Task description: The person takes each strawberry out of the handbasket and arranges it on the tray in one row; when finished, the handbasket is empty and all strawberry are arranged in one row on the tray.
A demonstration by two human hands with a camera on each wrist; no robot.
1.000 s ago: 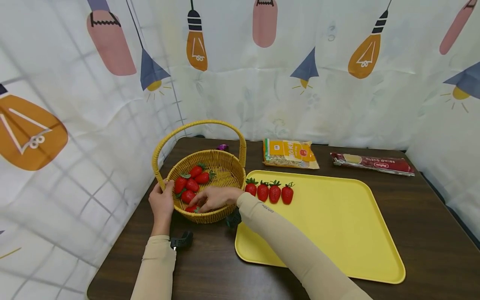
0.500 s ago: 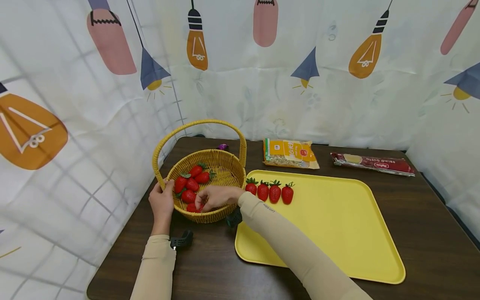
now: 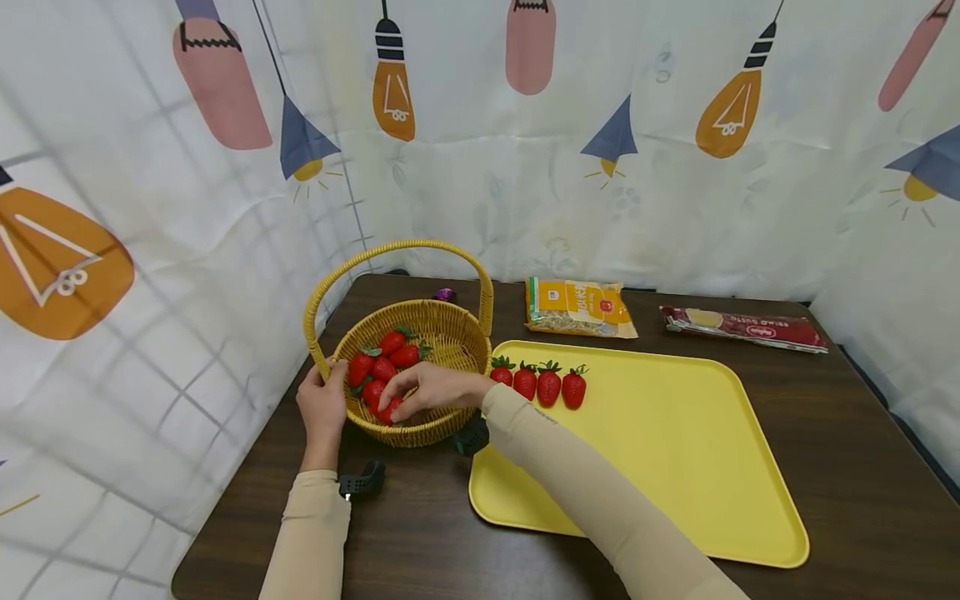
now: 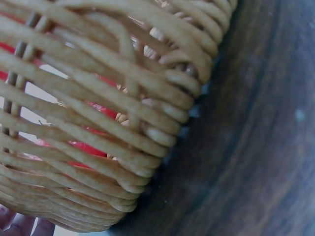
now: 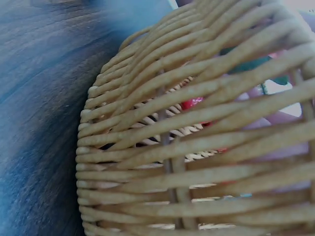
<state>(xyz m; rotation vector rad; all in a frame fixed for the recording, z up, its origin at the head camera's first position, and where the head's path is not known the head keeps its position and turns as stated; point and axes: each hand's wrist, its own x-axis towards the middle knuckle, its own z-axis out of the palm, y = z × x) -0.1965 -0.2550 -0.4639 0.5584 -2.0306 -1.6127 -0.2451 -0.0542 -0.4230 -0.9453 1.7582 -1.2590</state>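
Note:
A yellow wicker basket (image 3: 456,340) with a tall arched handle stands at the left of the table. My left hand (image 3: 322,408) grips its left rim by the foot of the handle. Inside the basket, my right hand (image 3: 429,390) pinches a strawberry (image 3: 389,411) between thumb and fingers, near the front wall. Several other strawberries (image 3: 384,368) lie together in the basket's left half. Both wrist views are mostly filled by the basket's weave (image 4: 93,113), with bits of red showing through the gaps.
To the right lies a yellow tray (image 3: 660,450), with a row of several strawberries (image 3: 549,387) along its back left. Behind it are an orange-yellow food packet (image 3: 581,308) and a long red packet (image 3: 746,327). A small purple wrapper (image 3: 445,295) sits behind the basket.
My right hand has taken hold of the front strawberry and lifted it slightly, turning it within the basket. The left hand and the basket have stayed put.

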